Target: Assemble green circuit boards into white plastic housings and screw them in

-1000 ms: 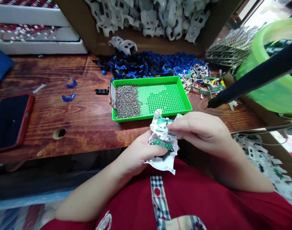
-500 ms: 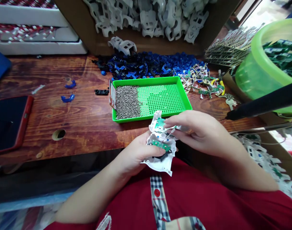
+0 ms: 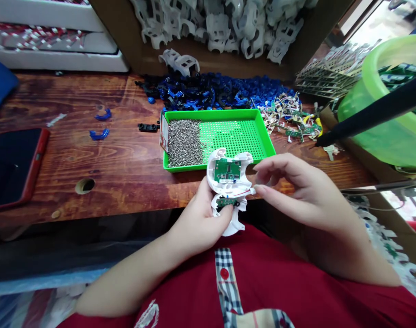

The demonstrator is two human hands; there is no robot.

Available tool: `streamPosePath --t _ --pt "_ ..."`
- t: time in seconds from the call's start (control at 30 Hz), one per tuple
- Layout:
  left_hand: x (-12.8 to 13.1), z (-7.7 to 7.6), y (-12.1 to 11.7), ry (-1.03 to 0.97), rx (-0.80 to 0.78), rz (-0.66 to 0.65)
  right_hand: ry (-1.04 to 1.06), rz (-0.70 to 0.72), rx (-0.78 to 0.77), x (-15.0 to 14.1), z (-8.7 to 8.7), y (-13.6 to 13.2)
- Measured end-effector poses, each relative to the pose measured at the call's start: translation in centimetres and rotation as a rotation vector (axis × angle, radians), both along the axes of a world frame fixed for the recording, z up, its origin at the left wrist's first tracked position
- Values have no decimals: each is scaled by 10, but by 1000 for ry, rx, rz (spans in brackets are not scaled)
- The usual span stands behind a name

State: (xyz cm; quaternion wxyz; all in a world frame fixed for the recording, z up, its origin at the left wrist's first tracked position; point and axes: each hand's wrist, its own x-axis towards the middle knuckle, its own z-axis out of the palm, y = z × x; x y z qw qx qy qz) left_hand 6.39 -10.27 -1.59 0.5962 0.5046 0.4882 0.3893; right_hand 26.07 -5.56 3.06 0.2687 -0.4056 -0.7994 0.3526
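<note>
My left hand (image 3: 204, 218) grips a white plastic shell (image 3: 228, 184) from below, with a green circuit board (image 3: 227, 170) seated in its upper half and a smaller board lower down. My right hand (image 3: 296, 187) is just right of the shell, fingers curled and slightly apart, fingertips close to thin wires at the shell's right edge. Whether the fingertips pinch a wire is unclear. Both hands hover over the table's front edge, in front of a green tray (image 3: 252, 136) holding a heap of small screws (image 3: 184, 141).
A red-cased phone (image 3: 13, 164) lies at left. Blue and black plastic parts (image 3: 211, 91) pile up behind the tray, white shells (image 3: 221, 23) fill a cardboard box, small wired boards (image 3: 293, 118) lie at right. A hanging black screwdriver (image 3: 368, 114) crosses a green tub (image 3: 392, 109).
The shell has been turned upright so its upper board faces me. My right hand has come off the board and drawn to the right. The hanging screwdriver has swung.
</note>
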Motion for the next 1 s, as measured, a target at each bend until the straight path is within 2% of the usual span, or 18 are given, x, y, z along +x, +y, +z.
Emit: streamPosePath --t 0.1,0.23,0.3,0.47,0.57,0.7,1.0 --pt "1 -3 -2 82 89 34 39 0 -132 -4 -2 -5" --pt "1 -9 -5 144 163 91 51 -10 -183 -7 -7 -10" --pt "1 -10 -6 161 178 105 50 -10 -116 -8 -10 -12" --pt "1 -8 -6 158 199 111 60 85 282 -12 -17 -12" --pt "2 -5 -5 134 189 106 78 142 417 -14 -20 -11" --pt "3 -4 -4 83 183 111 130 285 466 -14 -23 -14" --pt "2 -6 -2 0 194 58 86 373 569 -18 -29 -18"
